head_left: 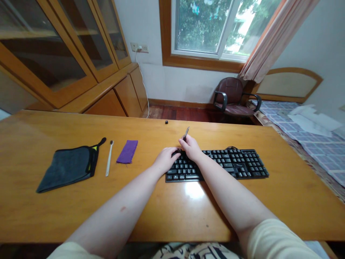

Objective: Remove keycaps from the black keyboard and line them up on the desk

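A black keyboard (237,163) lies on the wooden desk, partly hidden under my hands and right forearm. My left hand (165,159) rests at its upper left corner. Thumb and forefinger there close around a small dark piece that I cannot make out. Between the fingers of my right hand (191,146) is a slim grey metal tool (187,132), its tip pointing up and away; the lower part is hidden by the hand. The right hand lies over the keyboard's upper left part, close beside my left fingertips. Beyond them sits a small black keycap-like piece (166,122) near the desk's far edge.
Left on the desk (151,216) are a dark grey cloth (71,163), a white toothbrush (109,160) with a dark head, and a purple cloth (127,151). Behind the desk stand a glass-door cabinet (105,77), an armchair (231,93) and a bed (302,133).
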Tool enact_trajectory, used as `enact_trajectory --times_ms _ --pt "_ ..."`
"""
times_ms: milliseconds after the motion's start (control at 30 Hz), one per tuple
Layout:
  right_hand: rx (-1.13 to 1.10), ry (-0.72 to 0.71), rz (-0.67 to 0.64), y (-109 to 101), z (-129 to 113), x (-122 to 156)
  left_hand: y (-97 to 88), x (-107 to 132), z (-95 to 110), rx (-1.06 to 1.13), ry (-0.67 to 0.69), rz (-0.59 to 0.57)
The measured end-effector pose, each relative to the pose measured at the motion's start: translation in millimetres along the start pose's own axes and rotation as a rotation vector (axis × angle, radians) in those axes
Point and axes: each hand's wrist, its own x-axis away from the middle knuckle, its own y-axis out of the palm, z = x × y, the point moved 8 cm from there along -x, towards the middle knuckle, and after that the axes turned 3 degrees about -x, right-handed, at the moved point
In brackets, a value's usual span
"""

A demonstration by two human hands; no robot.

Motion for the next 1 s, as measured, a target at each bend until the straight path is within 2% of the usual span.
enact_trajectory --times_ms 100,200,300,433,633,800,1000 --pt "-0.075 0.032 0.040 -2.6 4.2 -0.1 -1.1 1.5 -3.1 0.030 -0.024 0.030" --pt "-0.205 0.087 0.065 -3.6 8.9 0.6 -7.3 4.7 -5.2 0.060 -0.059 0.107" --pt "-0.362 0.138 0.031 0.1 10.4 1.9 -15.2 8.0 -3.1 0.111 -0.074 0.177" --pt "-0.457 0.158 -0.024 4.8 8.9 3.6 -20.1 8.6 -1.8 0.176 -0.098 0.196" --pt "-0.291 0.038 0.026 -2.0 -0.7 4.1 -29.3 9.6 -6.6 0.233 -0.131 0.276" --pt "-0.255 0.009 -0.052 2.1 -10.7 5.3 -34.3 12.4 -5.8 0.202 -0.121 0.328" --pt "-0.097 -0.071 -0.109 6.2 -19.1 7.0 -30.0 10.8 -14.3 0.266 -0.153 0.327"
